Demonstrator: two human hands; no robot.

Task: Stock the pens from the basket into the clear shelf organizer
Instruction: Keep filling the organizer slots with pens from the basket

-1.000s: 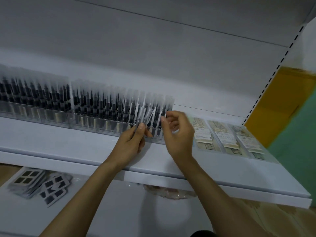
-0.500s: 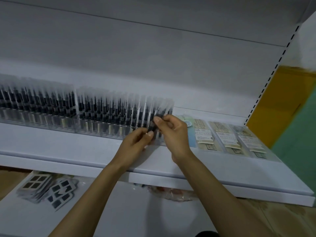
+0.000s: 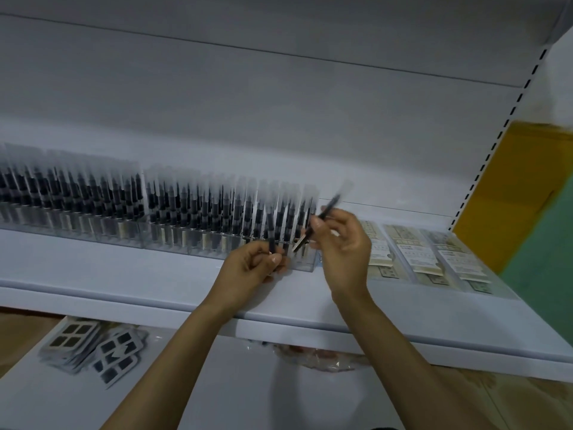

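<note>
On the lower shelf (image 3: 217, 398) at the near left lie 2 fanned stacks of flat packs with dark squares (image 3: 93, 346). Above it, along the far side of the white upper shelf (image 3: 124, 274), stands the clear shelf organizer (image 3: 173, 243), running from the left edge to about the middle. It is packed with rows of black pens in clear sleeves (image 3: 93, 193), all upright.

Near the organizer's right end, the left hand (image 3: 251, 268) has its fingers curled round 1 sleeved pen (image 3: 271, 225), which stands upright just in front of the organizer's last rows; whether its lower end is inside a compartment cannot be told.

Just to the right, the right hand (image 3: 344, 249) pinches a second pen (image 3: 325, 217) between thumb and fingers. This pen is tilted, its top leaning right and away, and it is blurred. It is beside the organizer's right end and above the shelf.

Below the shelf edge, between the 2 forearms, shows crinkled clear plastic (image 3: 316, 358). Right of the hands, flat pale printed packets (image 3: 409, 252) lie side by side on the upper shelf. At the far right is a yellow panel (image 3: 511, 197).
</note>
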